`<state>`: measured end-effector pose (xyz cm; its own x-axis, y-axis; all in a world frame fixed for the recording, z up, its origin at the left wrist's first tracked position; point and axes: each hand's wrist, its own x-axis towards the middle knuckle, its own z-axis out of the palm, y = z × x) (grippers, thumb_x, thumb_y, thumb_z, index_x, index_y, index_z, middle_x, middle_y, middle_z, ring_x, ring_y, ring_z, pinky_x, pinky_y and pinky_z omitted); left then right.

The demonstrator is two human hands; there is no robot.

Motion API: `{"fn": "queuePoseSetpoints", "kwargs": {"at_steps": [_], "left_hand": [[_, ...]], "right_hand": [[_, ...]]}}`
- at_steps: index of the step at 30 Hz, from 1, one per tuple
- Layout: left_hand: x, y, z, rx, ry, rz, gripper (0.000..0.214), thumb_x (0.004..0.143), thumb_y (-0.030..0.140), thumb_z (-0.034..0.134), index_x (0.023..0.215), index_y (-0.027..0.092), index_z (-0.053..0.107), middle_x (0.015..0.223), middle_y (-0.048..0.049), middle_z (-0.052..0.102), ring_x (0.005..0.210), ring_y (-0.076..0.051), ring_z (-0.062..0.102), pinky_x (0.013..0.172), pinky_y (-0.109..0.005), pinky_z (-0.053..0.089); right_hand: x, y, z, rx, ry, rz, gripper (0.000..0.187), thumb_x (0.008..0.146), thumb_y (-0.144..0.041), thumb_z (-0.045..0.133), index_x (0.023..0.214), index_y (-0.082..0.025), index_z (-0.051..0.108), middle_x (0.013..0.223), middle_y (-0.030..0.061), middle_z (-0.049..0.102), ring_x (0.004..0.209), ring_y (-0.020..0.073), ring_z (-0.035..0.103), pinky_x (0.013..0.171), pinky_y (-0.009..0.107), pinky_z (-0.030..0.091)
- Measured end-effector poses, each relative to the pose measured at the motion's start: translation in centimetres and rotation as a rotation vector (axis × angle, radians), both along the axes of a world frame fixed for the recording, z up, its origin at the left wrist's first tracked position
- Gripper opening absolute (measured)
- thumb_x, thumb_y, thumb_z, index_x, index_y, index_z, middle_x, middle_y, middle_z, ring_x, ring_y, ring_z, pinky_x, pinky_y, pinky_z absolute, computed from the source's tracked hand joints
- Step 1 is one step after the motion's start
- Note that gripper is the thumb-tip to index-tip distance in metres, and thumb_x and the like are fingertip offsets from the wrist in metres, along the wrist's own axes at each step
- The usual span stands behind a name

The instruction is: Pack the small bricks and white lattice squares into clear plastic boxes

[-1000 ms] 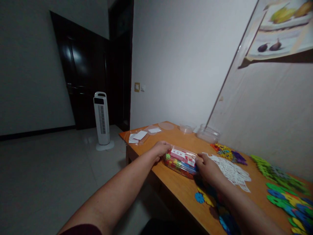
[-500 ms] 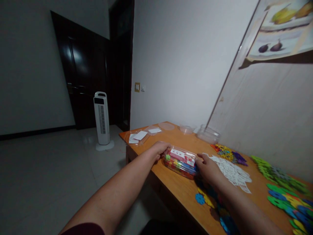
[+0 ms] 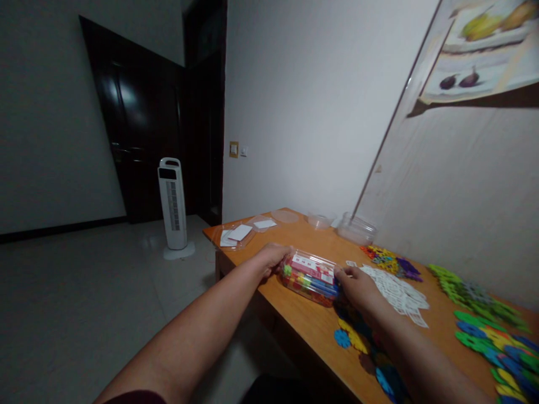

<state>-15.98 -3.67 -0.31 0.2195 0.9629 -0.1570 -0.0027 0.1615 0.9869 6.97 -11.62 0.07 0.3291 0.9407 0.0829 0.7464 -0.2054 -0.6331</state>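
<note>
Between my hands, at the near edge of the wooden table point(image 3: 290, 331), is a clear plastic box point(image 3: 309, 280) with a red and white label on its lid. Colourful plastic pieces show through its side. My left hand point(image 3: 275, 259) is closed around the box's left end, its fingertips partly hidden behind it. At the right end my right hand point(image 3: 353, 282) grips the box, thumb on the upper corner. Close by my right forearm lie loose snowflake-shaped pieces, among them a blue disc point(image 3: 342, 338) and a yellow one point(image 3: 352, 335).
White printed cards point(image 3: 398, 289) are spread right of the box. Piles of green pieces point(image 3: 475, 294) and mixed pieces point(image 3: 501, 350) lie farther right. Clear containers point(image 3: 356, 227) stand along the wall; lids with white paper point(image 3: 241, 232) lie at the far left. A tower fan point(image 3: 172, 205) stands on the floor.
The view has shifted very slightly. Both hands stay on the box's ends, and the box has barely moved.
</note>
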Motion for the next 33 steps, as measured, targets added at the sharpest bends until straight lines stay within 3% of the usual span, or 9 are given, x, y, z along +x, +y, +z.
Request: {"fn": "queuePoseSetpoints", "kwargs": {"at_steps": [5, 9, 16, 21, 24, 33], "left_hand": [[-0.7, -1.0, 0.4, 0.003, 0.011, -0.021, 0.048, 0.081, 0.061, 0.062, 0.067, 0.016, 0.051, 0.048, 0.0059, 0.043, 0.037, -0.004, 0.032, 0.039, -0.019, 0.021], [-1.4, -1.8, 0.8, -0.032, 0.014, -0.017, 0.048, 0.081, 0.062, 0.061, 0.074, 0.015, 0.054, 0.055, 0.0050, 0.048, 0.040, -0.003, 0.035, 0.040, -0.018, 0.024], [-1.8, -3.1, 0.8, -0.067, -0.018, -0.033, 0.046, 0.085, 0.060, 0.056, 0.078, 0.015, 0.056, 0.056, 0.0046, 0.048, 0.041, -0.004, 0.039, 0.039, -0.017, 0.026], [-1.7, -3.4, 0.2, -0.009, 0.030, -0.041, 0.031, 0.078, 0.045, 0.066, 0.075, 0.015, 0.056, 0.053, 0.0037, 0.049, 0.040, -0.006, 0.041, 0.038, -0.018, 0.028], [-1.8, -3.4, -0.1, -0.004, 0.049, -0.067, 0.027, 0.077, 0.040, 0.065, 0.074, 0.015, 0.055, 0.053, 0.0029, 0.051, 0.040, -0.006, 0.042, 0.037, -0.018, 0.030], [-1.8, -3.9, -0.3, 0.019, -0.015, -0.080, 0.020, 0.081, 0.034, 0.062, 0.077, 0.016, 0.053, 0.052, 0.0032, 0.051, 0.039, -0.006, 0.042, 0.039, -0.017, 0.033]], "right_hand": [[0.3, -0.4, 0.1, 0.015, -0.021, 0.012, 0.053, 0.087, -0.060, 0.041, 0.102, -0.017, 0.068, 0.089, 0.0112, 0.074, 0.084, 0.0253, 0.070, 0.071, 0.033, 0.050], [0.3, -1.2, 1.2, 0.053, -0.105, 0.041, 0.072, 0.088, -0.066, 0.040, 0.130, -0.010, 0.057, 0.111, 0.0189, 0.071, 0.099, 0.0286, 0.068, 0.085, 0.037, 0.049], [-1.4, -0.9, 3.7, 0.168, -0.348, 0.507, 0.091, 0.078, -0.070, 0.059, 0.149, -0.016, 0.043, 0.148, 0.0175, 0.048, 0.134, 0.0330, 0.045, 0.112, 0.045, 0.033], [-3.2, 0.0, 4.0, 0.064, -0.528, 0.651, 0.090, 0.078, -0.078, 0.051, 0.152, -0.030, 0.039, 0.154, 0.0157, 0.039, 0.140, 0.0378, 0.036, 0.113, 0.052, 0.026], [-3.7, 0.0, 3.8, 0.044, -0.586, 0.704, 0.084, 0.081, -0.080, 0.044, 0.152, -0.036, 0.037, 0.155, 0.0140, 0.039, 0.138, 0.0376, 0.038, 0.110, 0.053, 0.028], [-4.1, -0.8, 3.5, 0.044, -0.665, 0.640, 0.085, 0.081, -0.084, 0.035, 0.153, -0.038, 0.035, 0.155, 0.0163, 0.037, 0.136, 0.0424, 0.040, 0.103, 0.062, 0.032]]}}
